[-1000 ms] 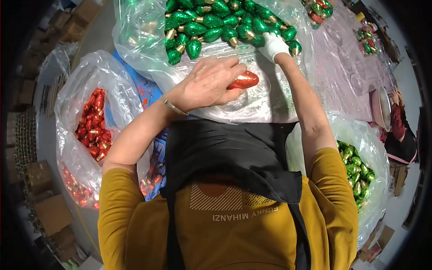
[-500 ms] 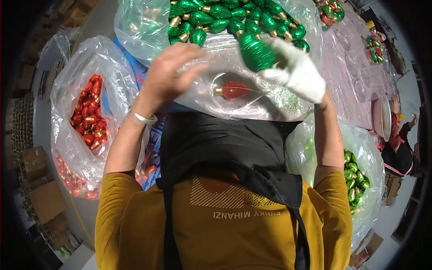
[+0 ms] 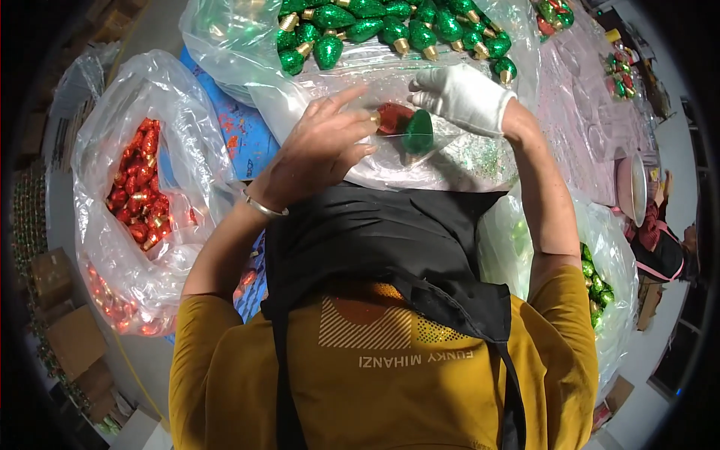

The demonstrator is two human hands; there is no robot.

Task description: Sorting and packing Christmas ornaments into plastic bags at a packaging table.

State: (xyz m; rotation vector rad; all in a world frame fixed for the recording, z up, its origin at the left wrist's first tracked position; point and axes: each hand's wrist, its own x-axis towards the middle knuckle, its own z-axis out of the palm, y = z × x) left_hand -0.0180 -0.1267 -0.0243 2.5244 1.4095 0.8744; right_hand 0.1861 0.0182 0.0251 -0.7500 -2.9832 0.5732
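Note:
My bare left hand [image 3: 326, 142], a bangle at its wrist, is open with its fingers apart. Its fingertips are at the gold cap of a red glitter bulb ornament [image 3: 395, 118]; whether they touch is unclear. A green bulb ornament [image 3: 418, 133] stands beside the red one, its cap toward me, on glitter-strewn clear plastic [image 3: 480, 161]. A thin clear line crosses both bulbs. Above and to their right is my right hand [image 3: 461, 97] in a white glove, fingers bent but apart, with nothing visible in them. Beyond lie several green glitter bulbs [image 3: 365, 28] with gold caps.
A clear bag of red bulbs [image 3: 196, 112] stands at the left, by a blue surface [image 3: 244, 139]. Another bag, holding green bulbs [image 3: 596, 285], is at the right. Mixed ornaments [image 3: 622, 79] lie on pink plastic at the far right. Another person [image 3: 660, 240] sits beyond a basin [image 3: 631, 191].
My right hand has let go of the green bulb, which now rests beside the red one. The red bulb has shifted away from me. My left hand has come toward its cap.

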